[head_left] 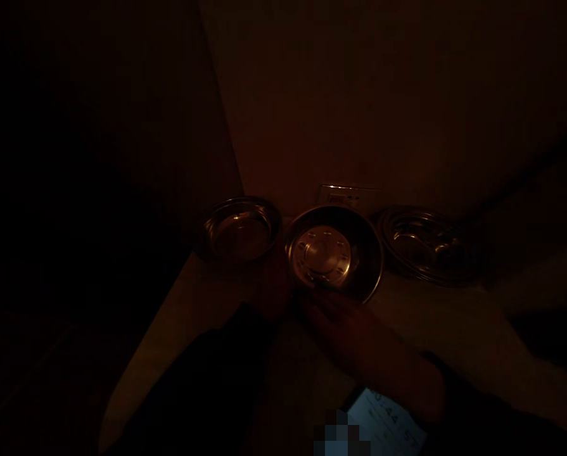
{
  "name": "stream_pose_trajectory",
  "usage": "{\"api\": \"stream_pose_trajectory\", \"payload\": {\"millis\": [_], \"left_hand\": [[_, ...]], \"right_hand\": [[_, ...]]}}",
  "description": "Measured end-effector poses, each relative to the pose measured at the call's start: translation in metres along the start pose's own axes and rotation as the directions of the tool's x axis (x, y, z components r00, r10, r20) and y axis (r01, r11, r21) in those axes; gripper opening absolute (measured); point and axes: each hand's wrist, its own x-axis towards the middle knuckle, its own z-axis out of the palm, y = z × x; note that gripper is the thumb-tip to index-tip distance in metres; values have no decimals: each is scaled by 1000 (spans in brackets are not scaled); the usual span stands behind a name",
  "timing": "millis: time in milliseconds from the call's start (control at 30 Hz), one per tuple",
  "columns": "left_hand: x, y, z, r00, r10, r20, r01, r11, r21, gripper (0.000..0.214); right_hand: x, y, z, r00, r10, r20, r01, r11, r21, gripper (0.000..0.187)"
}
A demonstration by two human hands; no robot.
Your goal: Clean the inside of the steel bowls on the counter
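Note:
The scene is very dark. A round metal bowl with a ring of small marks on its bottom is in the middle, its inside facing me. My right hand is at the bowl's near rim, fingers together against it, appearing to grip it. To the left of the bowl's near side is my left hand, faint in shadow. It seems to touch the bowl, but its fingers cannot be made out.
On the left stands another shiny metal bowl. Stacked metal dishes sit at the right. A wall socket is behind the middle bowl. A lit screen lies below my right forearm. The pale tabletop ends at the left.

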Motion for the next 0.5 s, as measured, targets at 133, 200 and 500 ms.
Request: {"api": "stream_pose_trajectory", "payload": {"millis": [133, 200, 500], "left_hand": [[0, 1, -1, 999, -9, -31, 8, 1000, -18, 37], [-1, 3, -1, 999, -36, -38, 35, 999, -31, 42], [-3, -15, -2, 994, 80, -75, -68, 987, 144, 25]], "right_hand": [[-6, 9, -9, 983, 49, 176, -42, 998, -46, 33], [-8, 11, -12, 976, 60, 207, -48, 997, -59, 33], [6, -7, 1, 999, 51, 9, -51, 998, 45, 39]]}}
